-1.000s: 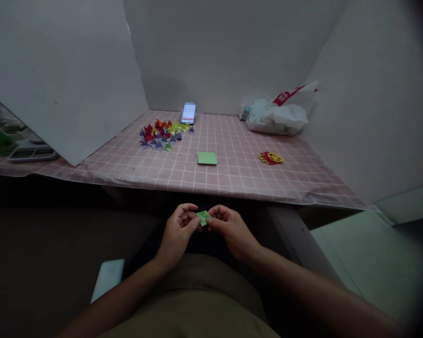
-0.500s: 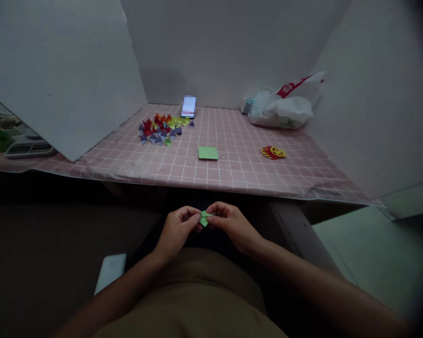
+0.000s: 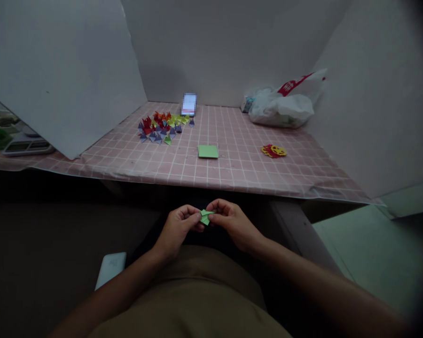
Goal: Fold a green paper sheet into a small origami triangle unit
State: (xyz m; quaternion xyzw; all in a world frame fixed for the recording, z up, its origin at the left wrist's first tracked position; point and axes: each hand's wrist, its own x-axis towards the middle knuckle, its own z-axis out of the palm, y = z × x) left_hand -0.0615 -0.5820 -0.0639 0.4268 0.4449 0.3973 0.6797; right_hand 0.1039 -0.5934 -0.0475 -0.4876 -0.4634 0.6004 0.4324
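Over my lap, in front of the table edge, both hands pinch a small folded piece of green paper [image 3: 205, 217]. My left hand [image 3: 178, 230] grips its left side between thumb and fingers. On the other side, the thumb and index finger of my right hand [image 3: 234, 225] press its right corner. Several creases and points show on the paper; its underside is hidden by the fingers. A stack of square green paper [image 3: 207, 151] lies on the table ahead. Farther left sits a cluster of small folded paper cranes [image 3: 158, 129] in red, orange, yellow, purple and green.
A pink checked cloth [image 3: 232, 169] covers the table. A phone [image 3: 189, 104] leans at the back, and a white plastic bag [image 3: 282, 110] stands back right. Red and yellow cut-out pieces [image 3: 274, 150] lie at right. White panels [image 3: 66, 70] enclose the table. A white device [image 3: 111, 270] rests beside my lap.
The green paper has turned slightly in my fingers, and its right point shows a little longer. Both hands stay in nearly the same place; the view has shifted slightly.
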